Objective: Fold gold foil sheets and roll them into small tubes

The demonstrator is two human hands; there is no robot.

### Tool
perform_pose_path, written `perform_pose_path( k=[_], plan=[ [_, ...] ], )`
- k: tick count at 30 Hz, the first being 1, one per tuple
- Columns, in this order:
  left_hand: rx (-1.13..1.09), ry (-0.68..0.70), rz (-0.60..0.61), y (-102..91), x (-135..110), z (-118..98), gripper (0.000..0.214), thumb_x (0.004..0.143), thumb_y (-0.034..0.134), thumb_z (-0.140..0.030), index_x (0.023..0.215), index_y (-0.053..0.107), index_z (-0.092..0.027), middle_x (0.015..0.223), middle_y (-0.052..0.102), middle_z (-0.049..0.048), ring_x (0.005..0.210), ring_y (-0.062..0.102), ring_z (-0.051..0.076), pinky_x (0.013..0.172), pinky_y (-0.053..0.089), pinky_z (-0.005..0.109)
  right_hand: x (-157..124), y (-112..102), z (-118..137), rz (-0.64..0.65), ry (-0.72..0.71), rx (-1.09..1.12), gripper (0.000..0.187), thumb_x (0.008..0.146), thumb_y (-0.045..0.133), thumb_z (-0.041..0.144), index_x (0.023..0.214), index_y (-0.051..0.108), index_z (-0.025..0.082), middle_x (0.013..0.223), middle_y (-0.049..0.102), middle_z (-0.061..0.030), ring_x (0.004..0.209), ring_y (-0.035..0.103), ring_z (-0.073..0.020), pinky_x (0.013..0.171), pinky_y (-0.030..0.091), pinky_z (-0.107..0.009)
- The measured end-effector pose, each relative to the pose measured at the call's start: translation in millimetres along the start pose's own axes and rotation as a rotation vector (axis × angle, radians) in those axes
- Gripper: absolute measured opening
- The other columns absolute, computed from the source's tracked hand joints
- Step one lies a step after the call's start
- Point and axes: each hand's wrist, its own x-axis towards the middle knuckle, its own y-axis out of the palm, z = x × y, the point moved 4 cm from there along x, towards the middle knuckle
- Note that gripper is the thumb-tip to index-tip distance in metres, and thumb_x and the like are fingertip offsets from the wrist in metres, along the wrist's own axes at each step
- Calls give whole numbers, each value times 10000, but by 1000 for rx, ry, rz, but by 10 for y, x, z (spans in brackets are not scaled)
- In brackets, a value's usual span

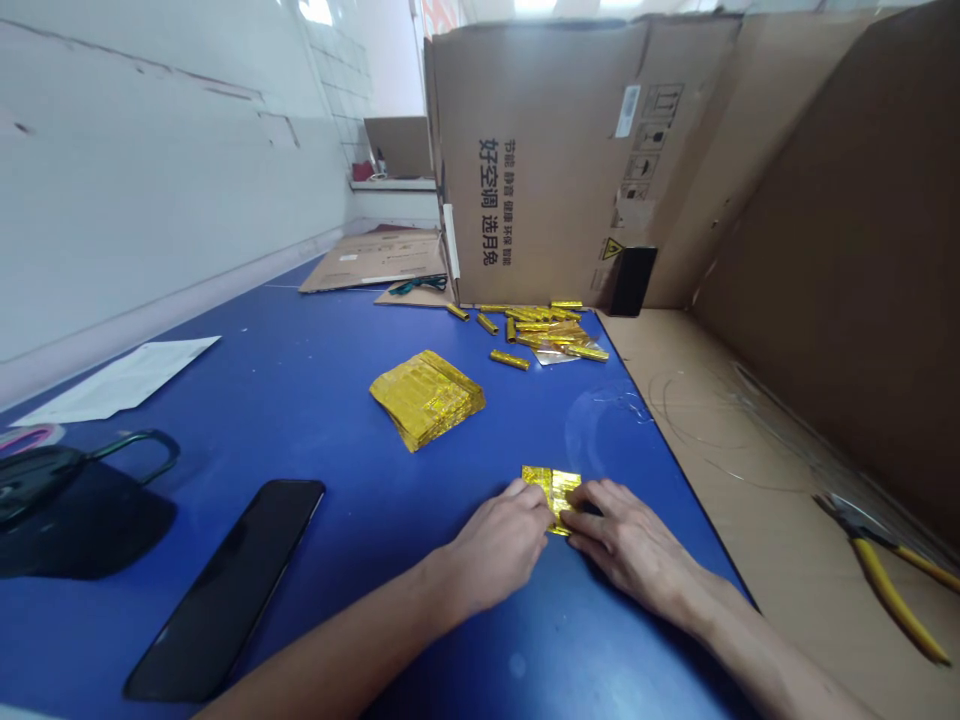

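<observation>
A single gold foil sheet [551,487] lies on the blue table [315,400] near its right edge. My left hand [499,545] pinches the sheet's near left edge with curled fingers. My right hand [626,540] presses its fingertips on the sheet's near right edge. Farther back lies a stack of gold foil sheets [426,397]. Beyond it, several rolled gold foil tubes [551,328] are scattered by the foot of a cardboard box.
A black phone [229,585] lies at the near left, beside a black bag with a handle [71,500] and white paper [120,380]. Large cardboard box [562,150] stands at the back. On the cardboard surface to the right lie yellow-handled pliers [892,590] and thin wire [720,420].
</observation>
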Motion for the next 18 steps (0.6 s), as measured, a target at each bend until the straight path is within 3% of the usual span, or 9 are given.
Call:
perform_pose_path(
  k=[18],
  plan=[
    [139,66,-58,24,18,64,102,830,428,-146,802,526,-153,841,536,36,836,471,180,787,409,302,0,1,50,20,14,5,161,802,491,241,879,632,224,837,526,-61,786,465,-190,701,379,-331]
  ],
)
